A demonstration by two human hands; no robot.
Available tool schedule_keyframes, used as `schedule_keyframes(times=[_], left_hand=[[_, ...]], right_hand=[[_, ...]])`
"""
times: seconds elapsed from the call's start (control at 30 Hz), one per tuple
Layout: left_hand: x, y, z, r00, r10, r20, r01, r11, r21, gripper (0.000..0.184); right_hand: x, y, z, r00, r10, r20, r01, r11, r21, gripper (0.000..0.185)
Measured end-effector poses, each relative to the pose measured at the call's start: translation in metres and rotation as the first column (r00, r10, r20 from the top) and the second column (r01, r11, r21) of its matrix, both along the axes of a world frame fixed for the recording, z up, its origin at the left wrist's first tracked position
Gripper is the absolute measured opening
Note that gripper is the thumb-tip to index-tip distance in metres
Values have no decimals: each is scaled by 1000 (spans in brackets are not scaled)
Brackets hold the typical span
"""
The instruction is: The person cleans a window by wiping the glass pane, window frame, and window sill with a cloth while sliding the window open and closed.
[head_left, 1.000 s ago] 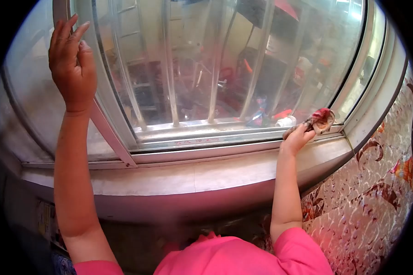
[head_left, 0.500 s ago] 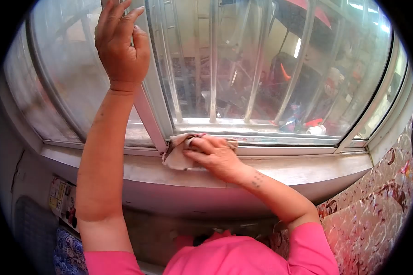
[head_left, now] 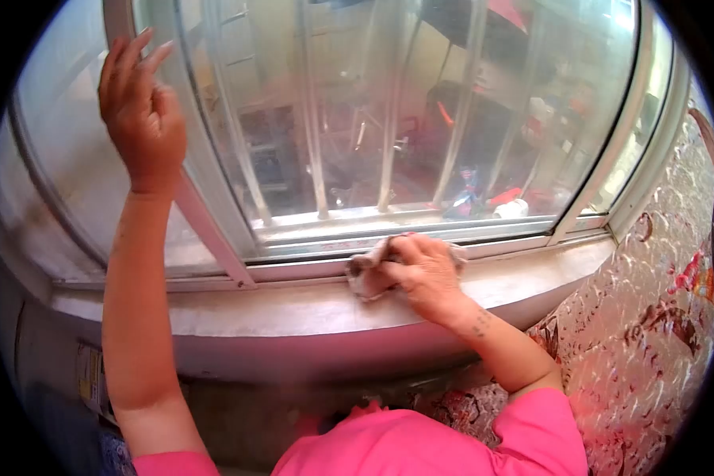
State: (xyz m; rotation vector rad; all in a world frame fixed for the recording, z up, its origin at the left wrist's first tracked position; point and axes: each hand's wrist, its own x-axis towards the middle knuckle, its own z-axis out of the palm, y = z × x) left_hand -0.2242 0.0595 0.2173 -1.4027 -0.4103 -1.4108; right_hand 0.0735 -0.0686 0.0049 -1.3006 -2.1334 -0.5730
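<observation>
My right hand point(head_left: 430, 279) presses a crumpled, pale cloth with dark patches point(head_left: 369, 274) against the bottom rail of the sliding window frame point(head_left: 301, 271), just above the sill point(head_left: 309, 311). Its fingers are bent over the cloth. Raised at the upper left, my left hand point(head_left: 143, 119) rests by the upright window frame point(head_left: 189, 127) with its fingers apart and nothing held in them. Whether the palm touches the frame is hidden behind the hand. The glass pane point(head_left: 357, 119) stands to the right of that upright.
Behind the glass run several vertical bars point(head_left: 313, 119), with blurred items beyond, among them a white object point(head_left: 511, 209). A patterned, shiny covering point(head_left: 634, 349) lies at the right. Below the sill is a wall point(head_left: 293, 357).
My right hand has slid the cloth rightward along the bottom rail. The view has shifted, so the window and my left hand appear farther left; the left hand stays by the upright.
</observation>
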Motion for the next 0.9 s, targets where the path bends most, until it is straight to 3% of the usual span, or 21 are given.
schedule_keyframes(times=[0.2, 0.27, 0.33, 0.37, 0.43, 0.63, 0.73, 0.9], left_hand=[[6, 5, -5, 998, 66, 0, -66, 996, -60, 40], [7, -3, -3, 997, 83, 2, -82, 996, -42, 40], [7, -8, -2, 998, 60, -1, -60, 997, -55, 39], [7, 2, -6, 999, 41, -2, -41, 996, -74, 39], [4, 6, -7, 999, 53, -1, -53, 997, -64, 39], [5, 24, -14, 1000, -5, 9, 6, 995, -103, 40], [6, 25, -13, 1000, -22, 18, 24, 993, -112, 41], [0, 41, -18, 998, 25, 51, -18, 992, -128, 42]], right_hand=[[137, -38, -1, 928, -370, 41, 355, 914, 195, 7], [186, -54, -4, 854, -519, 24, 495, 826, 271, 8], [228, -67, -9, 798, -596, -86, 596, 761, 257, 10], [235, -72, -4, 767, -637, -76, 640, 750, 171, 10], [249, -73, -6, 692, -722, 3, 700, 672, 241, 13], [196, -42, 0, 847, -519, -116, 531, 810, 251, 13], [138, -23, 9, 881, -449, -146, 467, 875, 127, 16], [59, 11, 20, 954, -47, -295, 92, 986, 142, 28]])
